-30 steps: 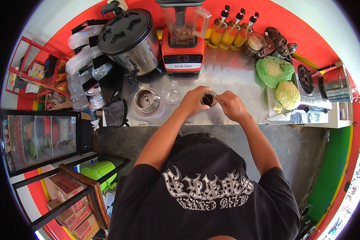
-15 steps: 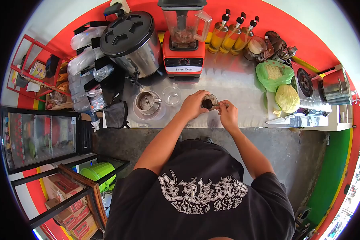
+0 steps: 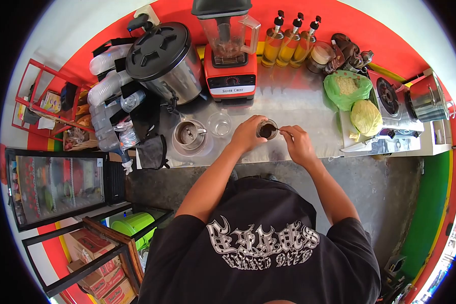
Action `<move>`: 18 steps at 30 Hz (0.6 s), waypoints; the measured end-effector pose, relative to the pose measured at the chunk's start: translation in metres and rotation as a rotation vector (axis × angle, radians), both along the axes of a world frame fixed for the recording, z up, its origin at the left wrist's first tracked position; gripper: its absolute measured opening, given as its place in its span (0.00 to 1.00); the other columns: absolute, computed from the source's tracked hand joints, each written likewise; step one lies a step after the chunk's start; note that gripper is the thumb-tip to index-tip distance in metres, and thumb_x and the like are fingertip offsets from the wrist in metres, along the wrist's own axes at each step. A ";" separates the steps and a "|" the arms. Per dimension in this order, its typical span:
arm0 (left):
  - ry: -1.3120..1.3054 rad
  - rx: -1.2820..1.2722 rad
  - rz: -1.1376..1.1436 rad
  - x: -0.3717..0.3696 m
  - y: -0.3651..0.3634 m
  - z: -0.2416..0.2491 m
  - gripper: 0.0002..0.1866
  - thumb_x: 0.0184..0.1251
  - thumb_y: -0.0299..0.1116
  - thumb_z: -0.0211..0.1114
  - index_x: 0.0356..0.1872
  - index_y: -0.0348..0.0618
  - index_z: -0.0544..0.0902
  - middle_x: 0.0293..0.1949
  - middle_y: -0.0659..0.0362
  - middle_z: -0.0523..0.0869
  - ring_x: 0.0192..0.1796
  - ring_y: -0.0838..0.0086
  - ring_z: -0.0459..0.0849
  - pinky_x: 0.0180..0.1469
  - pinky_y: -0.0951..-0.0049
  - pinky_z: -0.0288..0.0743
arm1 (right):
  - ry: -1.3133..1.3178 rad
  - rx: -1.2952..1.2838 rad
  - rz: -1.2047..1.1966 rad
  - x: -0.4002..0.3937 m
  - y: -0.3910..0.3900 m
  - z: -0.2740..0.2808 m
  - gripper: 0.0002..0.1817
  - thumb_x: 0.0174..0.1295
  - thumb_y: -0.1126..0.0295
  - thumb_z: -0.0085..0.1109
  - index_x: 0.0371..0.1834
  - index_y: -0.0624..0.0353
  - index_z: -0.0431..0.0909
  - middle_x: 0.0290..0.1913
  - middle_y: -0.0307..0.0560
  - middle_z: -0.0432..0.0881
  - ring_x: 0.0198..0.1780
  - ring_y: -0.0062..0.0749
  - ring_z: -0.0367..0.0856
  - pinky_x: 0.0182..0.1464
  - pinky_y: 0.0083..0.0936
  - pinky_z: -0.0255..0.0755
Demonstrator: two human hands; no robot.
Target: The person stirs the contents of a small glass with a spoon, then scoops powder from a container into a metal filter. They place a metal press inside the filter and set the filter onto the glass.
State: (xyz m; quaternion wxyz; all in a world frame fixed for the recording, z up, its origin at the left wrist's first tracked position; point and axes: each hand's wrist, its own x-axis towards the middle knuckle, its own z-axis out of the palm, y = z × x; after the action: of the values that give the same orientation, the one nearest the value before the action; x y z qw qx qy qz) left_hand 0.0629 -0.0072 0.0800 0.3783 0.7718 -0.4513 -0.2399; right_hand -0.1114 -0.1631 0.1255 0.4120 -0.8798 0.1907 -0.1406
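Note:
A small glass jar point(image 3: 266, 129) with dark contents is gripped by my left hand point(image 3: 248, 134), whose fingers wrap round its left side. My right hand point(image 3: 298, 144) pinches the handle of a thin spoon point(image 3: 280, 129) that reaches over the jar's right rim; its tip is hidden in the dark contents. Left of the jar, a clear plastic cup point(image 3: 219, 124) stands on the steel counter point(image 3: 294, 96). Beyond it, a metal cup point(image 3: 189, 134) with brownish contents sits in a clear bowl point(image 3: 204, 147).
Along the back stand a large steel pot point(image 3: 172, 76), a red blender point(image 3: 231, 78) and pump bottles point(image 3: 290, 45). At the right are a cabbage point(image 3: 366, 118), a knife point(image 3: 358, 145), a green bag point(image 3: 345, 91) and a stove point(image 3: 388, 101). Plastic cups point(image 3: 109, 86) lie at the left.
The camera view has shifted slightly. My right hand has moved a little right, away from the jar, with more of the spoon handle showing. My left hand still holds the jar.

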 end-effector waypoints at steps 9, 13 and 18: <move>-0.007 0.004 0.009 -0.003 -0.003 0.004 0.40 0.51 0.30 0.87 0.68 0.47 0.79 0.68 0.55 0.85 0.70 0.52 0.83 0.70 0.56 0.78 | -0.088 -0.298 0.316 0.009 -0.005 -0.027 0.12 0.68 0.78 0.64 0.52 0.65 0.88 0.44 0.56 0.90 0.51 0.55 0.85 0.56 0.45 0.81; -0.070 0.039 0.014 -0.006 -0.004 0.008 0.40 0.51 0.31 0.87 0.68 0.48 0.78 0.68 0.57 0.85 0.69 0.53 0.84 0.68 0.55 0.80 | -0.037 -0.333 0.388 0.001 0.005 -0.025 0.11 0.68 0.77 0.64 0.52 0.65 0.88 0.45 0.56 0.90 0.51 0.54 0.86 0.55 0.44 0.82; -0.058 0.093 0.043 -0.008 -0.004 0.013 0.40 0.52 0.32 0.87 0.68 0.50 0.78 0.68 0.58 0.85 0.68 0.55 0.85 0.67 0.55 0.81 | 0.004 -0.134 0.208 0.004 -0.001 -0.009 0.11 0.73 0.73 0.62 0.52 0.67 0.88 0.44 0.57 0.90 0.48 0.55 0.87 0.55 0.43 0.82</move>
State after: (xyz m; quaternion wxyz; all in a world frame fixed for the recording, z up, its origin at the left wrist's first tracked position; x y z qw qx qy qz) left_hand 0.0549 -0.0109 0.0933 0.3336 0.8048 -0.4338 -0.2300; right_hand -0.1073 -0.1640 0.1169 0.3643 -0.9207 0.0895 -0.1079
